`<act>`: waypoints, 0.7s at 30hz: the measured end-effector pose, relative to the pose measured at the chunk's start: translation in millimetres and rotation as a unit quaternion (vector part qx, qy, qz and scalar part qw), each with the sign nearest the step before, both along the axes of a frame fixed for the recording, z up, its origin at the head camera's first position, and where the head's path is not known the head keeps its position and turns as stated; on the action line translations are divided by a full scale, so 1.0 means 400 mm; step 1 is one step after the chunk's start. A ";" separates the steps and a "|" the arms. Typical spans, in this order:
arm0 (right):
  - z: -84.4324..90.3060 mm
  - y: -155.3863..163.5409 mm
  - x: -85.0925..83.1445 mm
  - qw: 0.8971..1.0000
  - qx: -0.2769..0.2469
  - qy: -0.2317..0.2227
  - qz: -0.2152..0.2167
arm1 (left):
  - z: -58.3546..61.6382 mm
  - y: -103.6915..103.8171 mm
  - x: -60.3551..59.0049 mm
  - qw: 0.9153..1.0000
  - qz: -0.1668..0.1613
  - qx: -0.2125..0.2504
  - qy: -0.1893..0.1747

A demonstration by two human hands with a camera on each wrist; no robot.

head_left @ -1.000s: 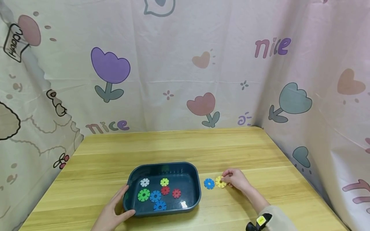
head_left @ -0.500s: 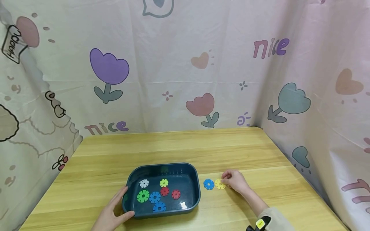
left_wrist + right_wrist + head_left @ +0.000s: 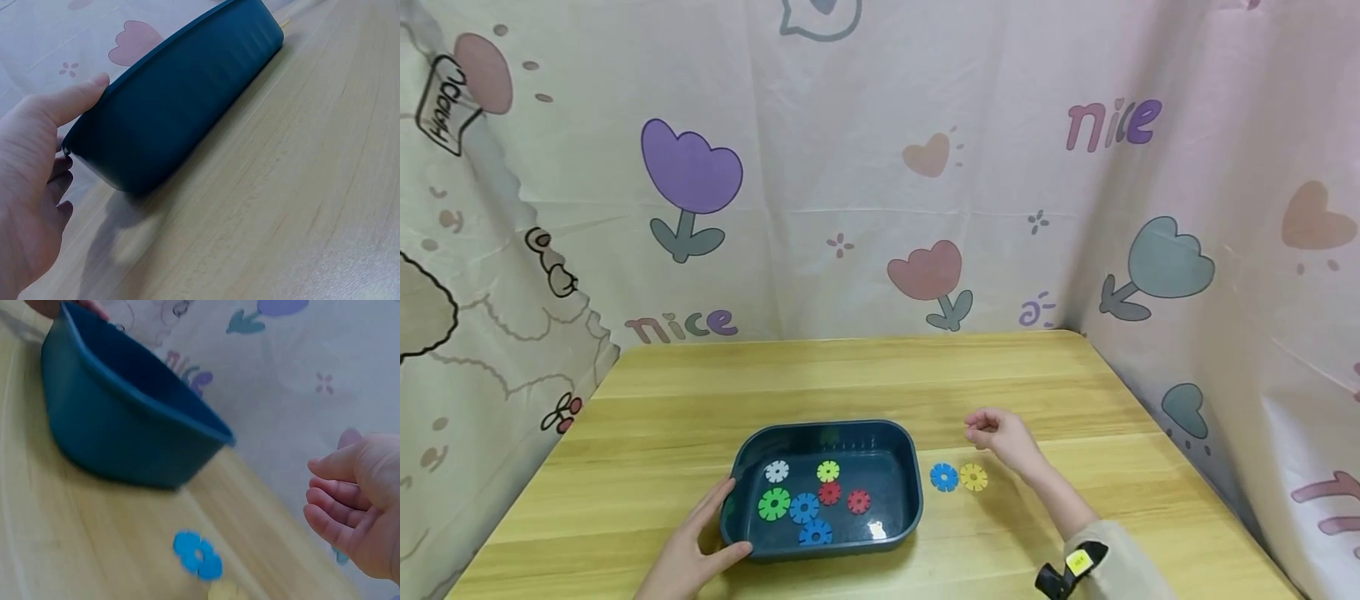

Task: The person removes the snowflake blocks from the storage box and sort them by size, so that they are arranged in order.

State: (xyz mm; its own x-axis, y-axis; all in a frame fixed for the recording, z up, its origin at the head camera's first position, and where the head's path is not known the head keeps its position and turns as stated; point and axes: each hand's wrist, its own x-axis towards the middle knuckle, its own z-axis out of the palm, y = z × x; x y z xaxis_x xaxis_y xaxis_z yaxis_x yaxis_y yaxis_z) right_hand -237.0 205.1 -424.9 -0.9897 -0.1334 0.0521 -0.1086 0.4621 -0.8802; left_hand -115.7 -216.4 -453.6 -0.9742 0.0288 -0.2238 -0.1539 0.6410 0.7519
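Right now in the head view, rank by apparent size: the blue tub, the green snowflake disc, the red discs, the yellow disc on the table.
1. Blue tub
2. Green snowflake disc
3. Yellow disc on the table
4. Red discs, both alike; only marginally smaller than the yellow, so that order is unsure.

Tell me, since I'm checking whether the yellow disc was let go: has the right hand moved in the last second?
Yes. The right hand has lifted off the yellow disc, toward the table's far edge, holding nothing.
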 end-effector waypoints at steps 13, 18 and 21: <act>0.098 -0.191 -0.014 0.984 -0.010 0.023 0.175 | 0.002 0.004 0.004 1.000 0.006 0.023 0.006; 0.082 -0.271 -0.005 0.967 -0.008 0.006 0.256 | 0.003 0.004 0.007 1.000 0.006 0.019 0.013; 0.060 -0.317 0.005 0.953 -0.002 -0.017 0.303 | 0.003 0.005 0.006 1.000 0.006 0.020 0.010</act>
